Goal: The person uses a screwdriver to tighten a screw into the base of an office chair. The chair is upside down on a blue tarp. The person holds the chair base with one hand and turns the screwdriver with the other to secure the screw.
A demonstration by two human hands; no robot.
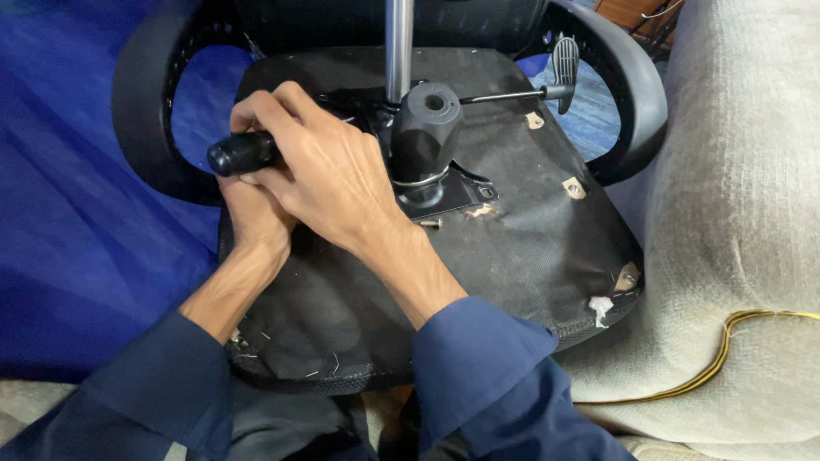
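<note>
1. Nearest the camera, two dark blue sleeves reach forward over the underside of an overturned chair seat, covered in black fabric with torn patches and staples along its edge.
2. The right hand lies across the left, its grip closed around a black tool handle that juts out to the left; the tool's working end is hidden under the hands.
3. The left hand sits beneath the right, pressed against the seat. Whether its grip is clamped on the tool shaft or only bracing cannot be told.
4. Judging by the pose, the person is driving or loosening a fastener at the metal plate under the seat, bearing down with both hands. The next move would seem to call for steady downward pressure and a square tool, so the tip does not slip.
5. A loose screw lies on the fabric just beside the plate.
6. Beyond the hands, a black column boss stands on the plate, with a shiny tube rising behind it and a lever ending in a grey paddle to the right.
7. The black armrests curve round both sides.
8. No packages, labels or signs show. A blue sheet lies left; a beige cushion with a yellow cord lies right.
</note>
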